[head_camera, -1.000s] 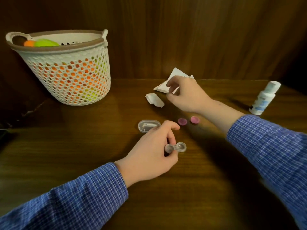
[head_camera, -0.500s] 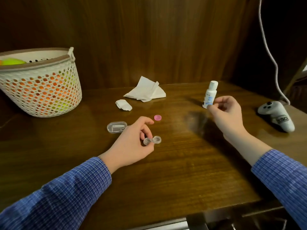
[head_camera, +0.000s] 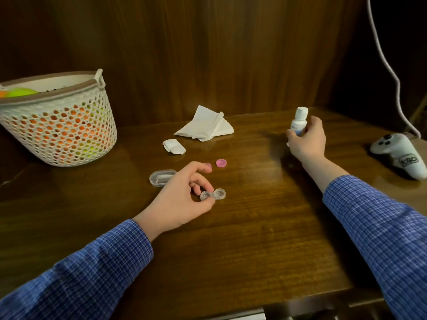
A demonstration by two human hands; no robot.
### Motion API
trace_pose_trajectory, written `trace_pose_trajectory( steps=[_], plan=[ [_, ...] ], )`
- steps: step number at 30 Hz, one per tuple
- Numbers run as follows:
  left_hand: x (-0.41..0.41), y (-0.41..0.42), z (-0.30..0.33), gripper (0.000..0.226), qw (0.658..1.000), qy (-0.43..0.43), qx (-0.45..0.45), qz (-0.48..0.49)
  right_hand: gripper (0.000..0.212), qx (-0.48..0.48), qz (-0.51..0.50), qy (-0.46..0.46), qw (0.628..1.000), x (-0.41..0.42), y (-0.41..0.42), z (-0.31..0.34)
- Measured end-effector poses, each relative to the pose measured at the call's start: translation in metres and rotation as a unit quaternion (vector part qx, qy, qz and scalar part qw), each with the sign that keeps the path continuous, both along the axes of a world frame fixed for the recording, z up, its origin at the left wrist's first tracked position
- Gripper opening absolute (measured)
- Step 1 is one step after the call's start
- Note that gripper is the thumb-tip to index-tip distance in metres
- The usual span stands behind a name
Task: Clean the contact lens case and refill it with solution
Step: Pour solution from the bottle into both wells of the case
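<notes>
Landmark: lens case [head_camera: 213, 194], on the bench [head_camera: 265, 227] near the middle; both wells open
Left grip: left hand [head_camera: 178, 197] pinches the case's left well between thumb and fingers
Right grip: right hand [head_camera: 306, 140] curls round the solution bottle [head_camera: 299, 122], far right of the case; cap on
Risk: bottle likely needs uncapping one-handed; releasing the case could let it skid; a hard squeeze may overfill the shallow wells
Counts: one case; two pink caps [head_camera: 221, 162] just behind it, one partly hidden; one bottle; two tissues [head_camera: 204, 128]; one basket [head_camera: 57, 125]
</notes>
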State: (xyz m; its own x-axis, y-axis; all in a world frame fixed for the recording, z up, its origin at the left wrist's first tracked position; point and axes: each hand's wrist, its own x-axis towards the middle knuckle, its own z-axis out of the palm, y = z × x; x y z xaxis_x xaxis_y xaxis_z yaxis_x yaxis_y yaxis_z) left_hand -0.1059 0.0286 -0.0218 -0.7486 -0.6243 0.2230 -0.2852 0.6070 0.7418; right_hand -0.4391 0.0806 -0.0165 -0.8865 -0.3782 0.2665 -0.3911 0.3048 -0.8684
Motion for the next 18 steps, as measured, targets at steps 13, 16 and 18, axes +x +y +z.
trace_pose_trajectory(
  steps=[13,16,18],
  plan=[
    [0.006,0.019,0.025,0.018,0.976,0.196,0.075,0.066,0.030,-0.089,0.569,-0.219,0.788,0.158,0.047,0.026],
    [0.007,0.027,0.032,0.025,0.973,0.216,0.066,0.051,0.033,-0.055,0.635,-0.188,0.748,0.172,0.055,0.022],
    [0.007,0.029,0.033,0.026,0.978,0.198,0.038,0.045,0.037,-0.045,0.632,-0.186,0.751,0.170,0.056,0.022]
  ],
)
